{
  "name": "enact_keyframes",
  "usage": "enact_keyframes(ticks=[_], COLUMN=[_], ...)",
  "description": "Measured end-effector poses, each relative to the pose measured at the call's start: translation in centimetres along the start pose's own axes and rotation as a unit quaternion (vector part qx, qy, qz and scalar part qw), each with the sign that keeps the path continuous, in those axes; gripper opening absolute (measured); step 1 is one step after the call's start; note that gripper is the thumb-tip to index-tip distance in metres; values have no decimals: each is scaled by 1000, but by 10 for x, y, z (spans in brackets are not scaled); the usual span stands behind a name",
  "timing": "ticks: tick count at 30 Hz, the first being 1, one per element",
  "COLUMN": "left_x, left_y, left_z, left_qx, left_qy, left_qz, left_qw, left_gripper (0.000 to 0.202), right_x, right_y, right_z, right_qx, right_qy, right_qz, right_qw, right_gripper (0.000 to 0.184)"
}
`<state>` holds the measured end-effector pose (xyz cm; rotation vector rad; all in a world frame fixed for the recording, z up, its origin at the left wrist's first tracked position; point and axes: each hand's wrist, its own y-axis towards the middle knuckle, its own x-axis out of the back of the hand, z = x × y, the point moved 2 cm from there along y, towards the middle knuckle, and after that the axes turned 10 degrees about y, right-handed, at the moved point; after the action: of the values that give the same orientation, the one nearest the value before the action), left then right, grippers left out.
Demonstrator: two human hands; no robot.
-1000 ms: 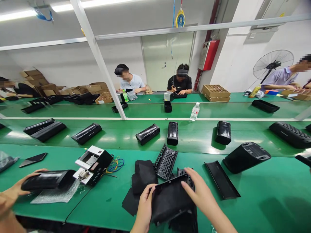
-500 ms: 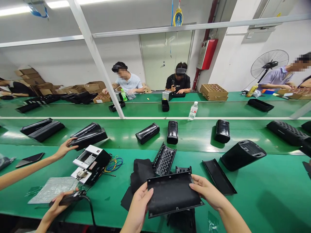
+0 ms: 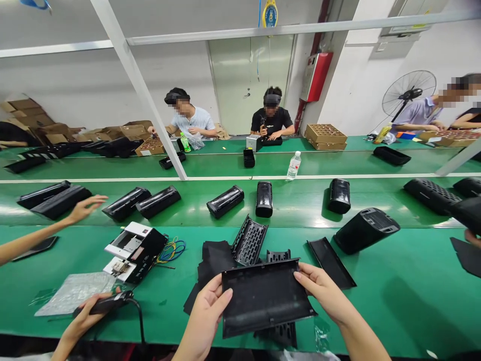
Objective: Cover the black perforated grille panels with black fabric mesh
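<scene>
Between my two hands I hold a black curved plastic panel (image 3: 267,298), its hollow inner side turned up toward me. My left hand (image 3: 206,311) pinches its left edge, thumb on the inside. At the upper right corner my right hand (image 3: 319,286) grips it the same way. Just behind the panel lie a perforated black shell (image 3: 251,240) and a stack of thin black sheets (image 3: 216,258). More perforated black pieces (image 3: 278,255) show partly from under and behind the panel. Right of my hands rests another curved black panel (image 3: 331,263).
A black speaker-like housing (image 3: 366,230) stands at the right. Left are a white-and-black machine (image 3: 137,250), bubble wrap (image 3: 75,293) and a co-worker's hand (image 3: 90,311) on a corded black tool (image 3: 107,303). Several black housings (image 3: 225,201) line the green belt. People sit opposite.
The co-worker at left has let go of a black housing on the belt and drawn that hand back. My panel tilts slightly more toward me. The view has shifted a little.
</scene>
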<state>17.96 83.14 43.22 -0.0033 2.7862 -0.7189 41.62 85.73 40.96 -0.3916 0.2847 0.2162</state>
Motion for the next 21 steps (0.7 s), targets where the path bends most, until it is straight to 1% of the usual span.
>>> enact_keyframes(ticks=[3, 5, 8, 10, 13, 14, 15, 16, 18, 19, 20, 21], left_x=[1, 0, -3, -5, 0, 6, 15, 26, 53, 68, 83, 96], left_y=[0, 0, -1, 0, 5, 10, 15, 22, 37, 46, 54, 60], left_z=[-1, -2, -1, 2, 8, 10, 12, 15, 24, 31, 39, 47], left_qx=[7, 9, 15, 27, 50, 49, 41, 30, 20, 27, 41, 54], left_qy=[4, 6, 9, 14, 45, 64, 87, 111, 168, 206, 255, 316], left_qz=[4, 3, -15, -22, -6, -9, -23, -45, -100, -122, -139, -160], left_qw=[1000, 1000, 1000, 999, 998, 997, 995, 992, 980, 971, 956, 934], left_gripper=[55, 55, 53, 50, 48, 48, 47, 47, 45, 44, 43, 42], right_x=[0, 3, 8, 10, 18, 26, 37, 52, 88, 106, 125, 142], right_y=[-2, -1, 2, 5, 8, 8, 8, 6, -1, -6, -13, -20], right_z=[4, 2, -8, -15, -32, -41, -54, -68, -103, -119, -134, -146], right_qx=[13, 12, -2, -6, 4, 10, 13, 16, 20, 37, 69, 78], right_qy=[-2, 18, 42, 61, 143, 177, 209, 239, 288, 314, 345, 356], right_qz=[-14, -34, -78, -75, -36, -53, -99, -164, -332, -391, -446, -471], right_qw=[1000, 999, 996, 995, 989, 983, 973, 957, 898, 864, 823, 803], right_gripper=[38, 42, 50, 48, 40, 40, 40, 40, 39, 36, 29, 18])
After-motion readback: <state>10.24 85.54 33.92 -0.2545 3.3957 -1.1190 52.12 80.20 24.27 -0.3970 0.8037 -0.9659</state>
